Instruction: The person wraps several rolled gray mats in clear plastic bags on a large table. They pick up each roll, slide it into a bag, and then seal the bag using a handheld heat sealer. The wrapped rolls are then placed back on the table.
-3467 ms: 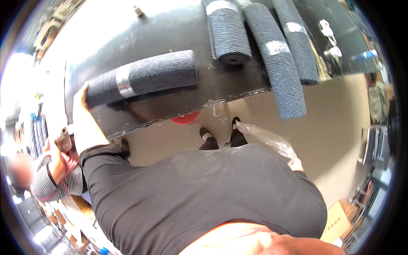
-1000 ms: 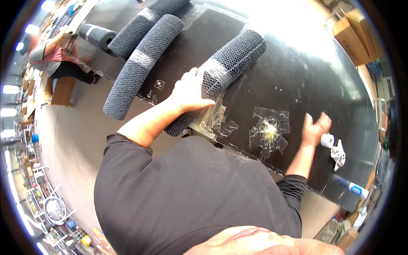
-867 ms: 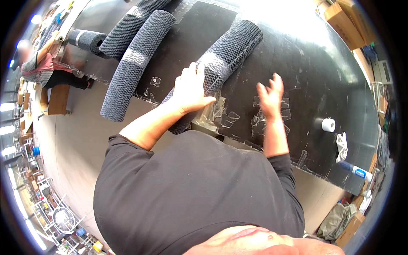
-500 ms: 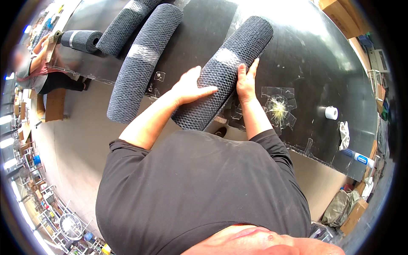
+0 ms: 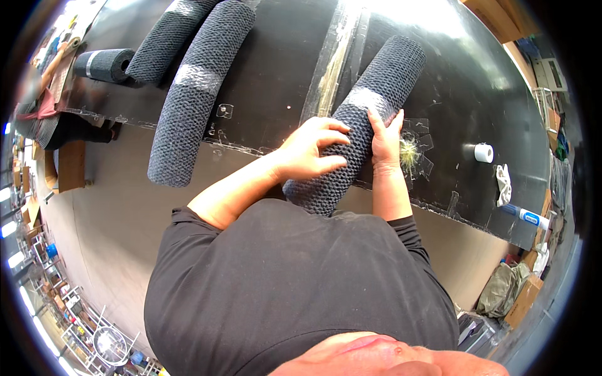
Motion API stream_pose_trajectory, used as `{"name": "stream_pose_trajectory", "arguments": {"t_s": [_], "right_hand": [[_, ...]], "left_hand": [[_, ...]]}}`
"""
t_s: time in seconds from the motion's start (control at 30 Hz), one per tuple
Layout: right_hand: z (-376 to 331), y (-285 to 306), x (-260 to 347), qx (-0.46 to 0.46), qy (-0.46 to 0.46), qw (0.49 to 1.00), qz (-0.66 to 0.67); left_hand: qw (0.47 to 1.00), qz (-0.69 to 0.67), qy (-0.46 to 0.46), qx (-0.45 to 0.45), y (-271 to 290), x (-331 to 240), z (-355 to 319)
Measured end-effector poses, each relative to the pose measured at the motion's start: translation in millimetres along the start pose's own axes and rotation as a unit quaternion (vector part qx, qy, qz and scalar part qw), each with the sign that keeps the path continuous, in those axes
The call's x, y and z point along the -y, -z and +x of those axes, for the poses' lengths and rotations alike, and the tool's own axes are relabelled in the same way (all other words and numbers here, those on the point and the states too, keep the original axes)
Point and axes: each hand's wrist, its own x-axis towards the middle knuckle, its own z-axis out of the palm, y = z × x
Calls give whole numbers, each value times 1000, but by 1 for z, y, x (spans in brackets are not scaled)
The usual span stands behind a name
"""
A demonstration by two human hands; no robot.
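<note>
Nearest is the wearer's black top (image 5: 301, 276). Left hand (image 5: 313, 150): grip slack and spread, fingers bent, resting against the left flank of a dark blue-grey textured roll (image 5: 359, 135). Right hand (image 5: 385, 141): thumb to the upper face, fingers along the right flank; whether this grip clasps the roll cannot be told. The roll lies aslant on the black worktop (image 5: 269, 75), its near end projecting past the edge, a white band about its middle.

To the right: a yellowish starburst patch (image 5: 409, 152) just beside the right hand; farther off, a white tape roll (image 5: 483, 152) and a crumpled white cloth (image 5: 503, 185). To the left, well apart: a second long roll (image 5: 200, 94), also overhanging; beyond it, a short banded roll (image 5: 103, 66). A co-worker (image 5: 47, 119) stands at far left.
</note>
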Motion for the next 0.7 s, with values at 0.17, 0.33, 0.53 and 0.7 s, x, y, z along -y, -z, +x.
{"name": "stream_pose_trajectory", "arguments": {"t_s": [0.17, 0.33, 0.53, 0.7], "right_hand": [[-9, 20, 5, 51, -38, 993, 97], [-19, 45, -4, 147, -54, 904, 399], [-13, 33, -23, 46, -2, 935, 353], [18, 25, -9, -92, -70, 987, 113]], "left_hand": [[986, -88, 128, -56, -23, 41, 24], [998, -39, 35, 26, -55, 23, 41], [981, 178, 51, 55, -41, -14, 61], [947, 318, 29, 37, -50, -18, 59]]}}
